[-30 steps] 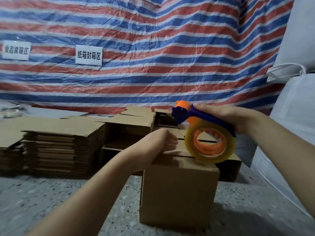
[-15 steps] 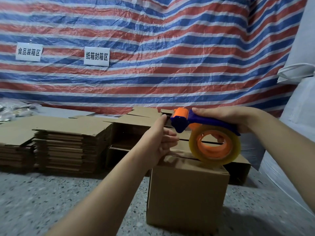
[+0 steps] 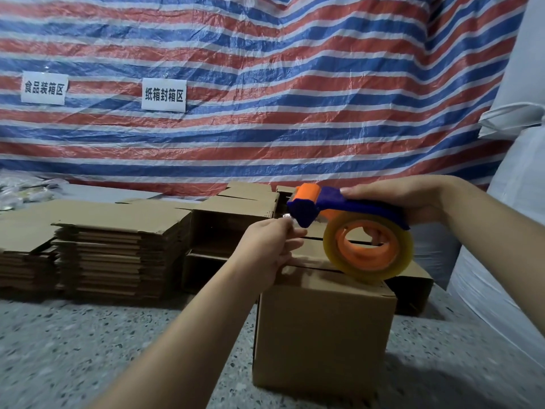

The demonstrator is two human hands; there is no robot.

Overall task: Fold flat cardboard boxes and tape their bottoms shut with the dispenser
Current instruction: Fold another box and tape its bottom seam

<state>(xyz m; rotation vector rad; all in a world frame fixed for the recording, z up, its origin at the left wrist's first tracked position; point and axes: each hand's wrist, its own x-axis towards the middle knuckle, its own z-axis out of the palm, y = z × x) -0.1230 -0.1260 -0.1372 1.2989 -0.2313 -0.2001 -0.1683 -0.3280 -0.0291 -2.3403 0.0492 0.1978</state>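
One folded cardboard box (image 3: pixel 323 329) stands on a speckled floor (image 3: pixel 88 349), its brown top flaps closed along a seam, as a person works over it with two bare hands. The left hand (image 3: pixel 272 246) pinches the loose tape end (image 3: pixel 287 218) at the nose of one blue-and-orange tape dispenser (image 3: pixel 339 208), which the right hand (image 3: pixel 404 197) grips by the handle, fingers curled around it; its clear tape roll (image 3: pixel 368 250) sits just above the box top. Behind lie two stacks of flat cardboard (image 3: pixel 118 252), several open boxes (image 3: pixel 233 228), and two white signs (image 3: pixel 163 95) on a striped tarpaulin (image 3: pixel 295 84).
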